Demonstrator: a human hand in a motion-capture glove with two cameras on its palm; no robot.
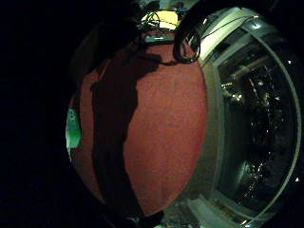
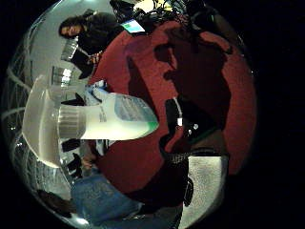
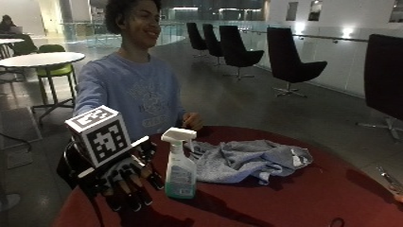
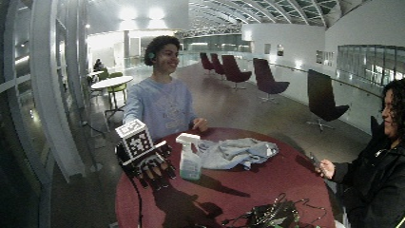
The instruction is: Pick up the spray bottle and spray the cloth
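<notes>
Right now the gloved right hand point(image 3: 126, 182) hovers just beside the spray bottle point(image 3: 179, 165), fingers spread, hanging downward and holding nothing, so the pick-up looks not yet begun. That bottle stands upright on the red tabletop point(image 3: 283, 203), its white trigger head on top with the nozzle turned toward the grey cloth point(image 3: 249, 160), which lies crumpled just beyond it; judged from that layout, a short lift and squeeze would put the spray on the cloth. From the thumb-side palm camera the bottle fills much of the picture, meaning it is close to the palm, not gripped. Nothing stands between hand and bottle. The person's bare hand point(image 3: 192, 121) rests at the far edge of the tabletop behind the bottle, out of the path. Some cables point(image 4: 269, 213) lie well apart on the near side.
</notes>
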